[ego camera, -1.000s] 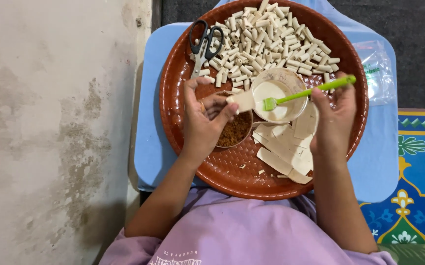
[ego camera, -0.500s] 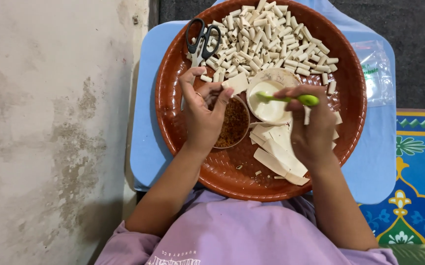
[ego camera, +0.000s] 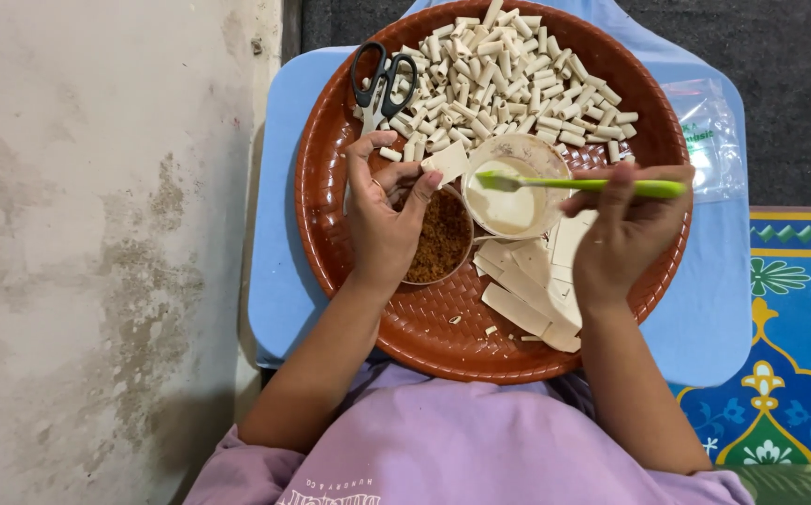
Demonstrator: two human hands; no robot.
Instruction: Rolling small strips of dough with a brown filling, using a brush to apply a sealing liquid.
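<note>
Since half a second ago the right hand [ego camera: 625,234] has swung out to the right side of the tray, so the green brush [ego camera: 579,184] now lies level, its tip dipped in the small bowl of pale paste [ego camera: 515,187] at the centre of the frame. The left hand [ego camera: 382,220] has lifted its wrapper piece [ego camera: 447,162] a little clear of the filling.

That pale square wrapper piece sits pinched between the left thumb and fingertips, just left of the paste bowl and above the bowl of brown crumbly filling [ego camera: 438,238]. The right hand is closed around the brush handle, fingers curled over it.

The step in hand looks like loading the brush with paste for the held wrapper. The next move would probably call for carrying the wet tip across to the wrapper's edge without dripping, while the left hand holds the piece steady.

Below the bowls lie flat cut strips of wrapper [ego camera: 527,295]. Across the upper part of the tray is a heap of small finished rolls [ego camera: 508,65], with black-handled scissors [ego camera: 379,84] at the upper left. All of this rests on a round brown woven tray [ego camera: 424,337], which sits on a light blue bench [ego camera: 279,281]. A clear plastic bag [ego camera: 705,140] lies at the right.
</note>
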